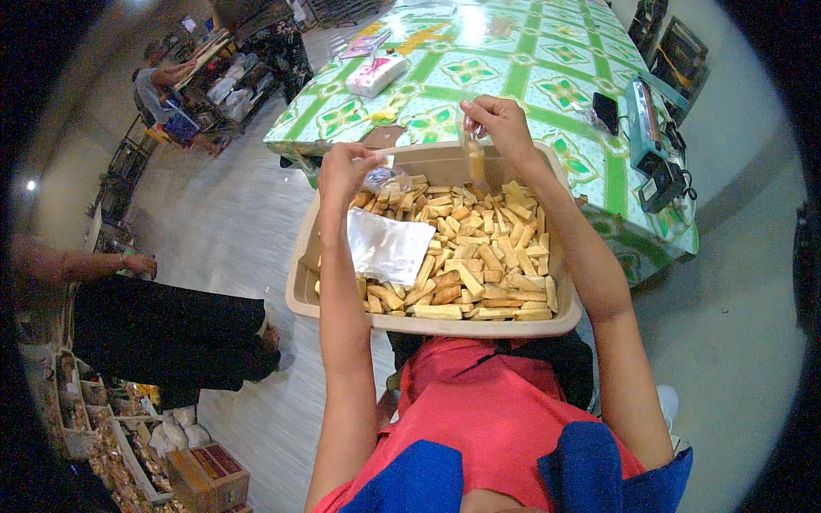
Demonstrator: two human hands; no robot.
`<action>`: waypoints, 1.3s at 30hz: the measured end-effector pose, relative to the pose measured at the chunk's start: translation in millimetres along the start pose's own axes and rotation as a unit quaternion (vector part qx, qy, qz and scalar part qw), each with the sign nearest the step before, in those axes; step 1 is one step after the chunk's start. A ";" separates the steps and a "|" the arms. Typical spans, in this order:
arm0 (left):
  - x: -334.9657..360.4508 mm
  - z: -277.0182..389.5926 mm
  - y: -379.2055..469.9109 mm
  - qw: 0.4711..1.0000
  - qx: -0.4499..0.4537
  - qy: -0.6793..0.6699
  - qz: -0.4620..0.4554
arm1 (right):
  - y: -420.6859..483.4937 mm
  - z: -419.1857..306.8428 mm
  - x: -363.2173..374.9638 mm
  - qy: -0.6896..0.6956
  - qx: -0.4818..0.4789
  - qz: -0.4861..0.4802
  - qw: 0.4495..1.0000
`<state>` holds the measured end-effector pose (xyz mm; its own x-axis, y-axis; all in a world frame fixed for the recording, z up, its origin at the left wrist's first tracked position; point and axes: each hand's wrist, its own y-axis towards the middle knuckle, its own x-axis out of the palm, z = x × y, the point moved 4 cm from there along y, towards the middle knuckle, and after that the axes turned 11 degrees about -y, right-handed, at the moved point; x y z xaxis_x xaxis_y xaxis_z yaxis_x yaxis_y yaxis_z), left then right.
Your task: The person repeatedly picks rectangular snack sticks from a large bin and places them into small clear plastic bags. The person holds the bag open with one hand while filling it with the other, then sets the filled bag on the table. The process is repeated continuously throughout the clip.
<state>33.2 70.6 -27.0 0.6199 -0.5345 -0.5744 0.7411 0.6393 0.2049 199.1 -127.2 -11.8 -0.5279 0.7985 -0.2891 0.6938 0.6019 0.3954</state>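
Note:
Across my lap a beige plastic tub (449,328) holds a heap of pale yellow-brown baked or fried sticks (471,272). My right hand (503,125) pinches the top of a small clear plastic bag (475,154) with pale sticks inside, hanging at the tub's far wall. Over the far left rim, my left hand (343,168) holds a small white piece (387,161) between thumb and fingers; what it is cannot be made out. Below it lie some clear plastic packets (385,181). A stack of clear, shiny plastic bags (389,246) rests on the sticks at the left.
A table with a green-and-white patterned cloth (471,70) adjoins the tub's far side. On it are a tissue pack (377,75), a phone (605,113) and a teal bag sealer (643,125). People stand and sit at left, near a cardboard box (208,478).

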 end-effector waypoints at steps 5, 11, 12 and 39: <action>5.0 -6.6 -5.7 0.971 0.019 0.237 0.032 | 2.3 4.7 -3.4 0.010 -0.001 -0.001 1.000; 2.4 3.3 -10.8 0.948 0.053 0.312 0.025 | 1.3 0.3 1.3 0.049 0.005 -0.031 0.998; 1.4 12.2 -11.8 0.958 0.105 0.263 0.044 | 0.1 -2.5 1.7 0.062 0.006 -0.040 0.997; 32.5 58.2 -21.5 0.837 0.030 -0.537 -0.102 | -31.0 -39.4 27.5 0.190 0.052 -0.230 0.953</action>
<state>52.5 7.3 -3.9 0.3289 -0.8382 0.4349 0.8512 0.4626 0.2479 143.7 -124.2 2.3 -0.9133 0.4017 -0.0669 0.3810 0.9009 0.2079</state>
